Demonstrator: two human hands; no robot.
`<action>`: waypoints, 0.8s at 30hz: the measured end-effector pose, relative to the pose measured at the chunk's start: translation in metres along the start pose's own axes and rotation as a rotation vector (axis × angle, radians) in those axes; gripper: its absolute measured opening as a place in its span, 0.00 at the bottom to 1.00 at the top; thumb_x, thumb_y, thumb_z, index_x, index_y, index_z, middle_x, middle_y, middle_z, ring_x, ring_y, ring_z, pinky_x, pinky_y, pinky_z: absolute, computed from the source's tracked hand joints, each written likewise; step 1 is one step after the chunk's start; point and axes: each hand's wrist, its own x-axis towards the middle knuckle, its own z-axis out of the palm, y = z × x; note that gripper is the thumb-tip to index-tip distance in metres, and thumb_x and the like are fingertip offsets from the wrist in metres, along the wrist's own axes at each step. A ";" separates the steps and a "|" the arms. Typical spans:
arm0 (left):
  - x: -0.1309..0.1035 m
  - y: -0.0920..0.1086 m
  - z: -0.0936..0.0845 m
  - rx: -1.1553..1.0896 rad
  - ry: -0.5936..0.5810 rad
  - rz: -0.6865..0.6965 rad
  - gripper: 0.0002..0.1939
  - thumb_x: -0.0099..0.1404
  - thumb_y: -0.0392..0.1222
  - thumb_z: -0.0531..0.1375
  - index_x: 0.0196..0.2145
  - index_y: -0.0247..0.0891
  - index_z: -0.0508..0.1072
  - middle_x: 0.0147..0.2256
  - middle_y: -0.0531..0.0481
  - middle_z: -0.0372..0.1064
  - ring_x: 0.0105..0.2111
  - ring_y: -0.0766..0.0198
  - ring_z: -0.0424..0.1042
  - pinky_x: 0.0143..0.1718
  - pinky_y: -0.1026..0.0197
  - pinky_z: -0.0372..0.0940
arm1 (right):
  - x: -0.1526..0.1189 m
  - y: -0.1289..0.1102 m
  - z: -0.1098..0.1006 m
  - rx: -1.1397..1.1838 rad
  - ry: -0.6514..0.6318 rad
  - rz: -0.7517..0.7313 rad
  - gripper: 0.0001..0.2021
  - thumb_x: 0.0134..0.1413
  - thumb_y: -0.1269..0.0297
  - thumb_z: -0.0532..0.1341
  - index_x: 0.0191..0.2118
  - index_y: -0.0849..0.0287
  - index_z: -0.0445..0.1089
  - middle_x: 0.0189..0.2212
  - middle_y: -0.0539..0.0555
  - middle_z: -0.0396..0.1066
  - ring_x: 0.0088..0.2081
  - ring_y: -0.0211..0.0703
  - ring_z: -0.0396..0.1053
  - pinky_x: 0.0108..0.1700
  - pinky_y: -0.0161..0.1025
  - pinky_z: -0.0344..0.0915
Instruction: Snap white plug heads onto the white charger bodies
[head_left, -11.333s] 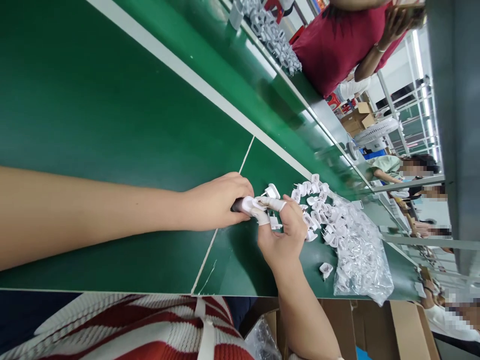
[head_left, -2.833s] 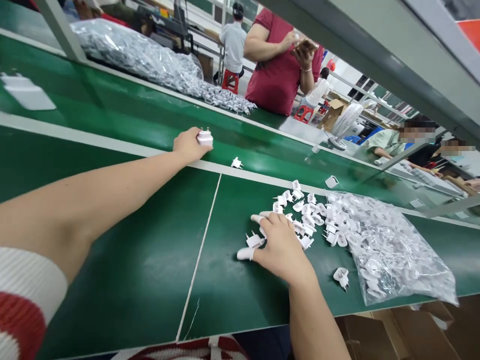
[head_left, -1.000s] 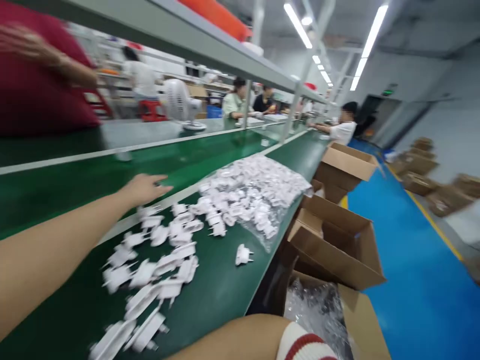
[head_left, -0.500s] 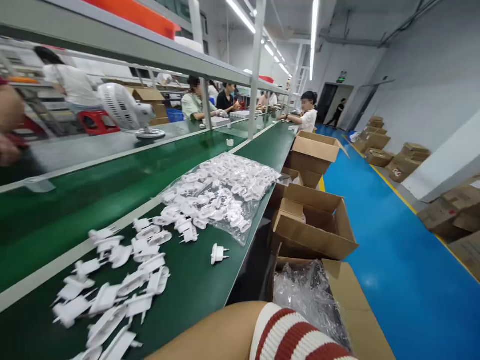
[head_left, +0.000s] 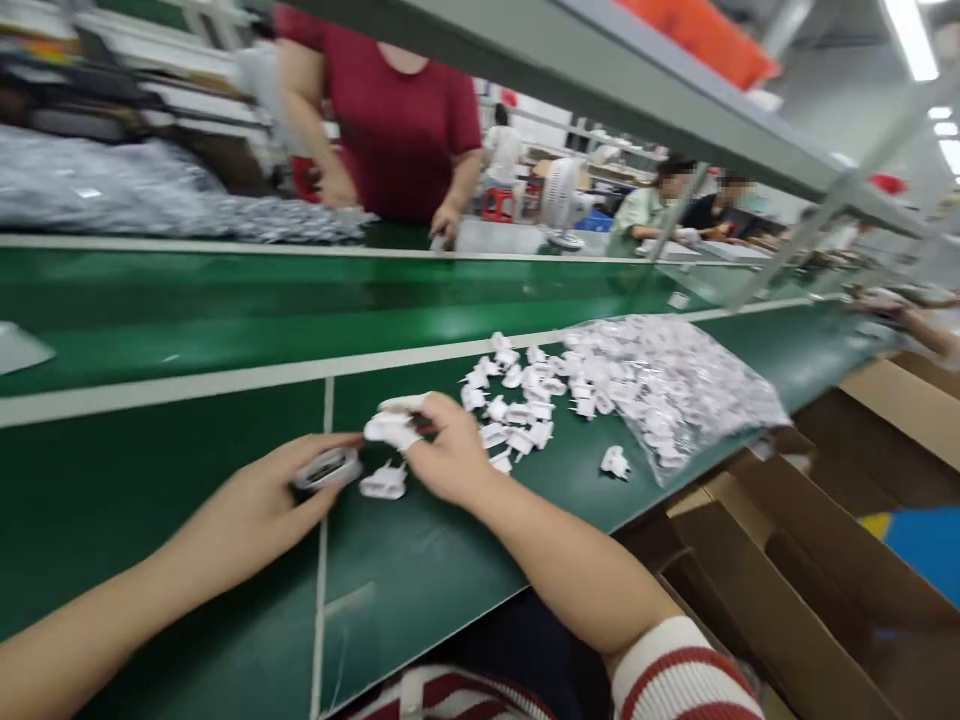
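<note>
My left hand (head_left: 255, 505) is closed around a small oval casing (head_left: 328, 468), white or pale grey with a dark hollow inside, held just above the bench. Opposite it, my right hand (head_left: 446, 450) has curled fingers, with white covers on the thumb and a finger. Whatever lies between those fingertips is too blurred to make out. Just below them is a white two-pin plug piece (head_left: 384, 482), pins upward. Several similar plug pieces (head_left: 525, 410) lie scattered to the right, and one loose plug (head_left: 616, 462) sits apart near the bench's front edge.
A clear plastic bag of plug pieces (head_left: 675, 380) lies on the green bench (head_left: 420, 570) at the right. Cardboard boxes (head_left: 795, 560) stand below its edge. Across the belt (head_left: 225, 310) works a person in a dark red shirt (head_left: 397, 120). A metal shelf (head_left: 600, 80) crosses overhead.
My view has swung left, so the bag and loose plugs now appear farther right. Both my hands have come into view, the left one holding the casing. The red-shirted person is now in fuller view.
</note>
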 end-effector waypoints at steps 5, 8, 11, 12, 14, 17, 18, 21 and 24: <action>0.006 0.005 0.030 -0.303 0.036 0.110 0.37 0.63 0.59 0.66 0.64 0.41 0.64 0.60 0.40 0.68 0.58 0.47 0.72 0.62 0.44 0.68 | 0.012 -0.011 -0.001 0.307 -0.026 0.337 0.16 0.41 0.55 0.77 0.37 0.55 0.80 0.38 0.53 0.81 0.40 0.46 0.77 0.47 0.44 0.75; 0.001 0.005 0.029 -0.293 0.064 0.079 0.28 0.64 0.59 0.66 0.56 0.43 0.73 0.53 0.43 0.73 0.53 0.50 0.74 0.58 0.46 0.70 | 0.012 -0.019 -0.004 0.311 -0.055 0.383 0.16 0.41 0.56 0.77 0.37 0.55 0.80 0.39 0.53 0.82 0.41 0.46 0.78 0.47 0.45 0.76; -0.004 0.004 0.026 -0.293 0.071 0.083 0.19 0.68 0.58 0.63 0.49 0.43 0.77 0.48 0.46 0.76 0.49 0.52 0.74 0.54 0.49 0.70 | 0.009 -0.023 -0.005 0.246 -0.068 0.351 0.14 0.43 0.58 0.76 0.36 0.54 0.80 0.39 0.52 0.81 0.41 0.45 0.77 0.47 0.45 0.76; -0.004 0.004 0.026 -0.297 0.072 0.087 0.19 0.68 0.58 0.62 0.48 0.43 0.77 0.48 0.46 0.76 0.49 0.52 0.74 0.54 0.50 0.70 | 0.007 -0.024 -0.006 0.186 -0.069 0.306 0.12 0.45 0.59 0.76 0.37 0.53 0.80 0.40 0.52 0.81 0.41 0.45 0.77 0.46 0.44 0.75; -0.003 0.003 0.026 -0.312 0.070 0.082 0.22 0.67 0.59 0.64 0.51 0.43 0.77 0.50 0.46 0.76 0.50 0.52 0.73 0.54 0.50 0.69 | 0.005 -0.025 -0.007 0.008 -0.088 0.163 0.08 0.50 0.61 0.73 0.39 0.52 0.81 0.40 0.52 0.80 0.41 0.45 0.76 0.45 0.43 0.74; 0.002 0.002 0.028 -0.340 0.073 0.070 0.30 0.65 0.62 0.66 0.58 0.44 0.74 0.52 0.47 0.75 0.52 0.51 0.73 0.55 0.51 0.69 | 0.004 -0.027 -0.011 -0.242 -0.164 -0.079 0.08 0.59 0.66 0.68 0.43 0.50 0.81 0.41 0.51 0.80 0.41 0.44 0.74 0.45 0.43 0.72; 0.003 0.002 0.028 -0.343 0.074 0.078 0.29 0.65 0.62 0.66 0.58 0.45 0.75 0.51 0.47 0.76 0.51 0.51 0.73 0.55 0.50 0.69 | 0.004 -0.028 -0.012 -0.295 -0.189 -0.141 0.08 0.60 0.67 0.67 0.44 0.49 0.81 0.41 0.51 0.80 0.41 0.44 0.74 0.46 0.44 0.71; 0.005 0.002 0.027 -0.347 0.075 0.129 0.22 0.68 0.61 0.63 0.51 0.46 0.80 0.45 0.49 0.79 0.49 0.51 0.73 0.53 0.51 0.68 | 0.004 -0.029 -0.015 -0.396 -0.242 -0.259 0.09 0.63 0.68 0.66 0.46 0.49 0.80 0.42 0.51 0.81 0.44 0.45 0.73 0.49 0.46 0.70; 0.005 0.001 0.027 -0.367 0.086 0.158 0.20 0.69 0.59 0.63 0.49 0.45 0.82 0.44 0.49 0.79 0.48 0.52 0.73 0.52 0.51 0.68 | 0.006 -0.029 -0.016 -0.469 -0.285 -0.302 0.10 0.64 0.69 0.64 0.47 0.48 0.79 0.43 0.51 0.81 0.45 0.47 0.73 0.50 0.48 0.69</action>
